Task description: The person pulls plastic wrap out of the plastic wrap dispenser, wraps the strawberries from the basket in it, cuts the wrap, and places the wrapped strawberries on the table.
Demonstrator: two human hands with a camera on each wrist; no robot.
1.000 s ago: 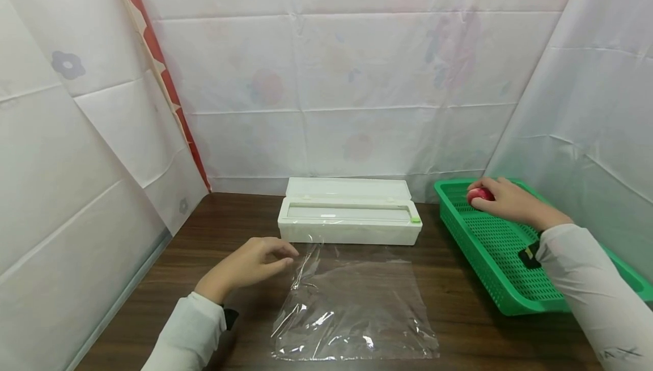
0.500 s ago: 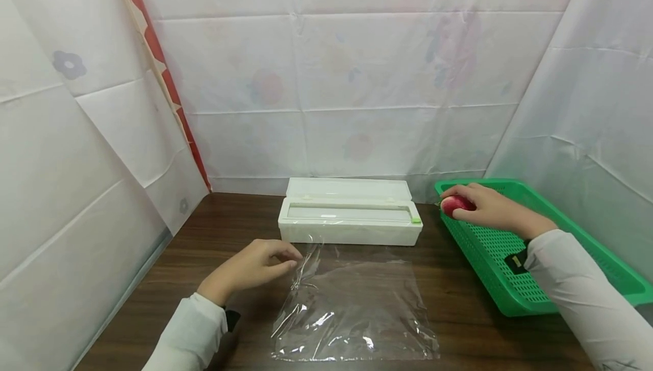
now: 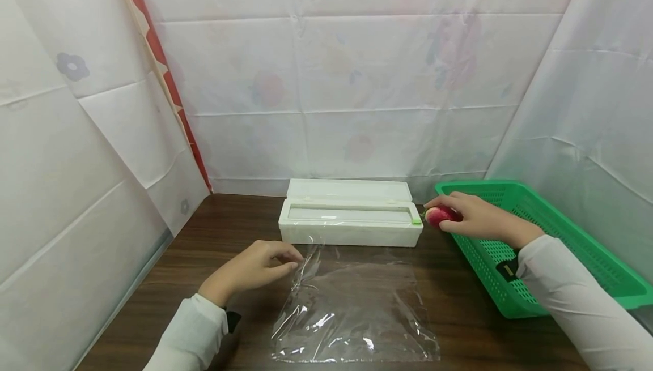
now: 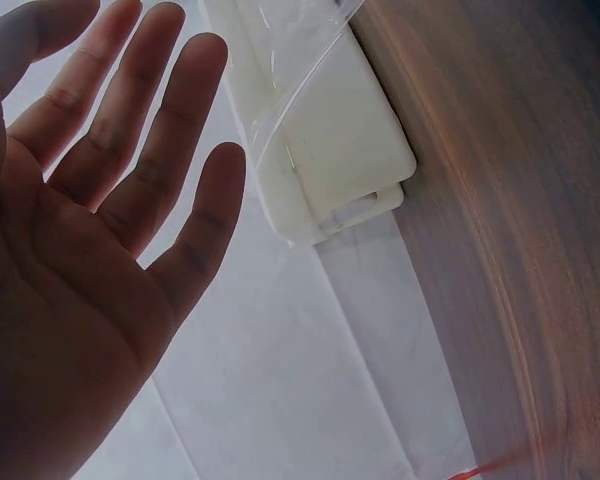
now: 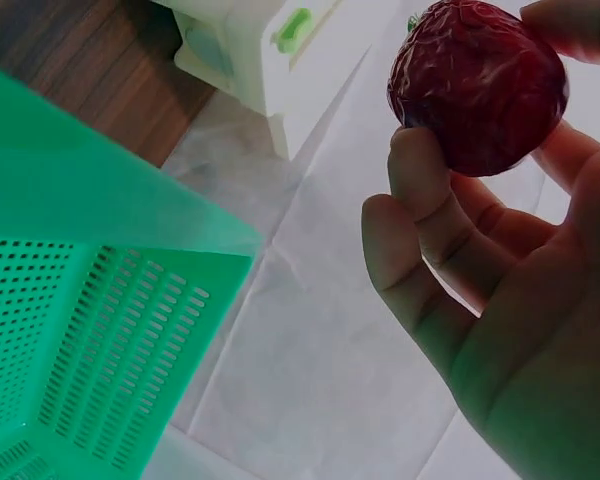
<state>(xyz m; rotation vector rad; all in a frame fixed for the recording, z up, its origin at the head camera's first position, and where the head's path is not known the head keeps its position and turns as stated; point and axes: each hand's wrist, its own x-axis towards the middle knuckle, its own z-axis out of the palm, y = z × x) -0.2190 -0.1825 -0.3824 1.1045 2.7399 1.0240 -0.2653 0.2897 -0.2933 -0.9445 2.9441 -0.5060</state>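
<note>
A wrinkled red radish [image 5: 477, 88] with a bit of green stem is held between the thumb and fingers of my right hand [image 3: 479, 220], just past the left rim of the green basket [image 3: 482, 269]. My left hand [image 3: 255, 266] has loosely bent fingers and holds nothing, its fingertips beside the upper left corner of a sheet of clear plastic wrap [image 3: 357, 303]. In the left wrist view the left palm [image 4: 70, 260] shows bare. The wrap lies on the table in front of the white wrap dispenser [image 3: 352, 232], whose lid [image 3: 349, 190] stands raised.
A green slider [image 5: 294, 31] sits at the dispenser's right end. The dark wooden table [image 3: 204, 229] is bordered by white printed sheets [image 3: 357, 88] at the back and both sides. The basket stands at the right side.
My right hand has carried the radish leftward from above the basket, past its rim and toward the dispenser's right end. The left hand has barely shifted.
</note>
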